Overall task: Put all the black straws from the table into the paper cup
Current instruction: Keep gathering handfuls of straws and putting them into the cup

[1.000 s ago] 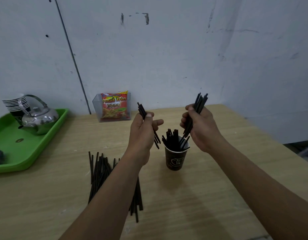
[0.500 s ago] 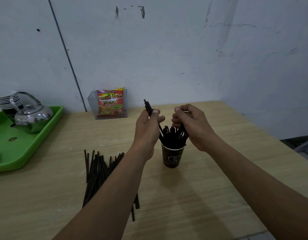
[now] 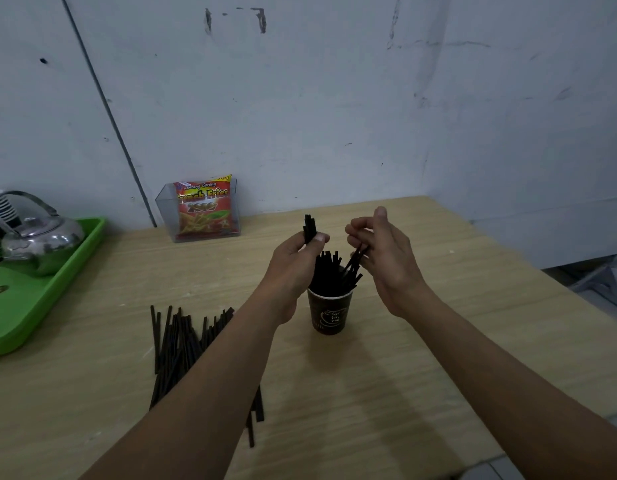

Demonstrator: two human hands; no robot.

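Observation:
A dark brown paper cup (image 3: 329,315) stands on the wooden table (image 3: 438,341), with several black straws (image 3: 326,273) upright inside it. My left hand (image 3: 289,265) hovers just left of and above the cup and grips a small bundle of black straws (image 3: 309,227), whose tops stick up past my thumb. My right hand (image 3: 391,261) is over the cup's right side with its thumb raised and its fingers loosened; the leaning straws in the cup lie against its fingertips. A loose pile of black straws (image 3: 177,341) lies on the table to the left, partly hidden under my left forearm.
A green tray (image 3: 40,292) at the left edge carries a metal kettle (image 3: 40,240) and stacked cups. A clear holder with a red snack packet (image 3: 203,209) stands against the wall. The table's right edge runs close by.
My right hand lowered its straws into the cup and has now loosened its fingers. My left hand moved right, closer to the cup, still gripping its bundle.

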